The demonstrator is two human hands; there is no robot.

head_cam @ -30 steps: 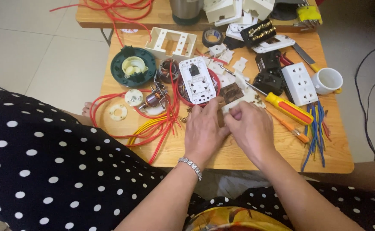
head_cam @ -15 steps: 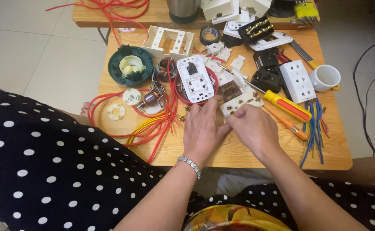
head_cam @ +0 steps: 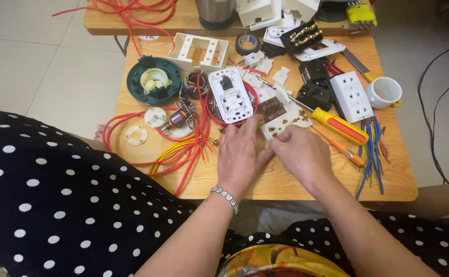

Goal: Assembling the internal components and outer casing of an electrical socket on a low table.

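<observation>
Loose red wires point(head_cam: 183, 149) lie left on the wooden surface point(head_cam: 286, 179). The left hand point(head_cam: 241, 154) and right hand point(head_cam: 301, 154) meet, fingers curled, pinching a cream plastic socket plate point(head_cam: 286, 120); a yellow-orange screwdriver point(head_cam: 340, 126) lies beside them.

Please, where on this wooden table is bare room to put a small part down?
Bare wood lies along the near edge of the table, between the red wires and the blue wires, around the hands. A smaller patch lies left of the green round housing. The middle and far side are crowded with sockets and tools.
</observation>
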